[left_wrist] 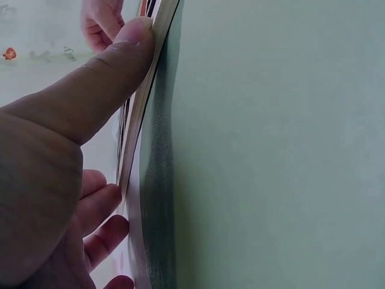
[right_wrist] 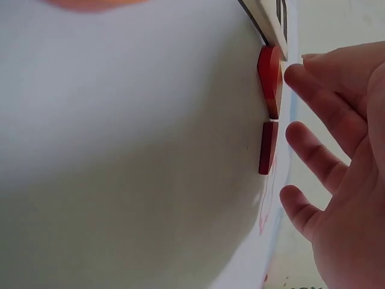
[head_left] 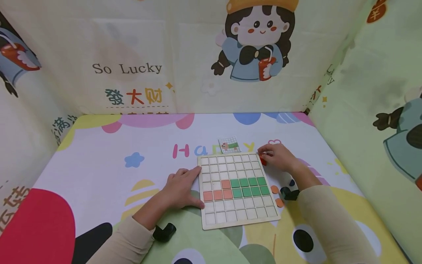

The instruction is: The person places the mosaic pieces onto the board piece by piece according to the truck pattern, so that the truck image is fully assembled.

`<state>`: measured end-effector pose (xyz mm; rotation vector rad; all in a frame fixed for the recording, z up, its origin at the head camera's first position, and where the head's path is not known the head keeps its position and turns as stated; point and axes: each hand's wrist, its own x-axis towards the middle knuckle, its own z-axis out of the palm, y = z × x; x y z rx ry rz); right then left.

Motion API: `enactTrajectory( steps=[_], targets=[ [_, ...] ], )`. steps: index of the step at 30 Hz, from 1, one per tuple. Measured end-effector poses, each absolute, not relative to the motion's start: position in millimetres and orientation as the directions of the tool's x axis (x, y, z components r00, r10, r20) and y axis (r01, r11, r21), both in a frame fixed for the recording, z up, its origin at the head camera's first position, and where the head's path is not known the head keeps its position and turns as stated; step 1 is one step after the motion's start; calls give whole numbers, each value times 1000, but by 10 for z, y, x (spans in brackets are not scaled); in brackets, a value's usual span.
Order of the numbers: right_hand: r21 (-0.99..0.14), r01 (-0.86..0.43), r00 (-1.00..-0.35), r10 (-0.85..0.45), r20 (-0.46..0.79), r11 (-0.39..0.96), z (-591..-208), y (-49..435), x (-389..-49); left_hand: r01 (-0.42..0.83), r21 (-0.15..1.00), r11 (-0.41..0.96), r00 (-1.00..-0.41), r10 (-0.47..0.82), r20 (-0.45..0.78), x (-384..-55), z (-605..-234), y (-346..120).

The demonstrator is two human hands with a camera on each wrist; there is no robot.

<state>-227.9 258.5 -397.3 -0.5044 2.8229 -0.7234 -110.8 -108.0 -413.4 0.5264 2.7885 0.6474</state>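
The gridded board (head_left: 239,204) lies flat on the patterned tablecloth (head_left: 95,172) in front of me, slightly askew, with seven rows of seven cells. In its fourth and fifth rows sit four pink squares (head_left: 218,195) toward the left and eight green squares (head_left: 246,192) toward the right, the other cells being pale. My left hand (head_left: 180,189) spreads along the board's left side, thumb and index finger wide apart and touching the edge without closing round it. My right hand (head_left: 278,156) is just off the upper right corner, over two red pieces (right_wrist: 269,81) that lie on the cloth beside the board. Its fingers are loosely bent and slightly parted, thumb and index tips near each other; I see nothing gripped there, though I can't tell whether a fingertip brushes the nearer piece. Farther down that same side, two orange discs (head_left: 274,189) rest near the board's edge. Just beyond the top edge is a small card (head_left: 229,145) printed with a grid and a pink and green figure. Past it, coloured letters run across the cloth, and behind stands a pale backdrop (head_left: 194,33) with a cartoon girl (head_left: 247,68) holding a red drink.
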Motion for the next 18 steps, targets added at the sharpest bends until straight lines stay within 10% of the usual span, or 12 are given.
enactTrajectory(
  steps=[18],
  targets=[
    [-451,-171,-940,-282,-193,876,-3942,2676,-2188,279,471,837,-910,387,-149,-1098,-4112,-1073]
  ],
)
